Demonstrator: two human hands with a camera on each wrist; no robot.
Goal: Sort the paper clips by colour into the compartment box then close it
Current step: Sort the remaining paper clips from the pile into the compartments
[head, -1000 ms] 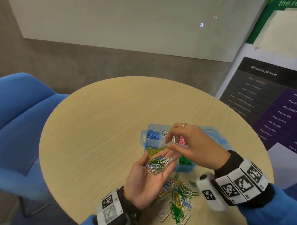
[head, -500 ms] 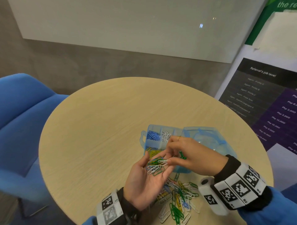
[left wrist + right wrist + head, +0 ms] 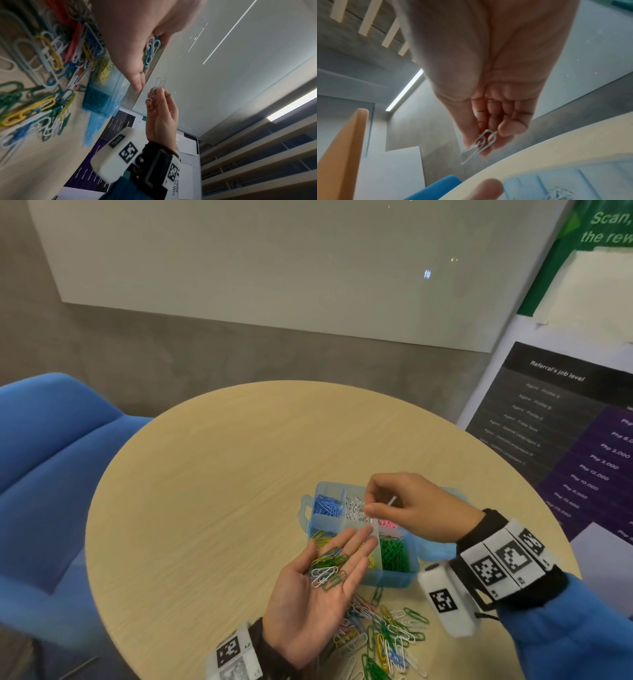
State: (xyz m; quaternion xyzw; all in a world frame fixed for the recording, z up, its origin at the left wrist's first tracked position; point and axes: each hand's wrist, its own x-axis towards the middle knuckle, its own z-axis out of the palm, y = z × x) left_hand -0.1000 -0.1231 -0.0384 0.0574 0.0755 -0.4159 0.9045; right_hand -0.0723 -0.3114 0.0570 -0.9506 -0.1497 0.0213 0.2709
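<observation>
The light blue compartment box (image 3: pixel 390 581) sits open on the round table, with blue clips (image 3: pixel 327 505), white clips (image 3: pixel 352 508), pink clips (image 3: pixel 388 523), green clips (image 3: pixel 394 554) and yellow clips (image 3: pixel 320 539) in separate compartments. My left hand (image 3: pixel 308 607) lies palm up in front of the box, fingers straight, carrying a small heap of mixed clips (image 3: pixel 329 571). My right hand (image 3: pixel 414 508) hovers above the white compartment. Its thumb and fingers pinch a few white clips (image 3: pixel 158 88), which also show in the right wrist view (image 3: pixel 483 142).
A loose pile of mixed clips (image 3: pixel 380 635) lies on the table (image 3: pixel 205 491) near its front edge, below the box. The box lid (image 3: pixel 435 547) lies open to the right. A blue chair (image 3: pixel 51 457) stands at the left, a poster (image 3: pixel 565 422) at the right.
My right hand dipped to my left palm, picked up white clips, and has lifted back over the white compartment. My left hand stayed palm up.
</observation>
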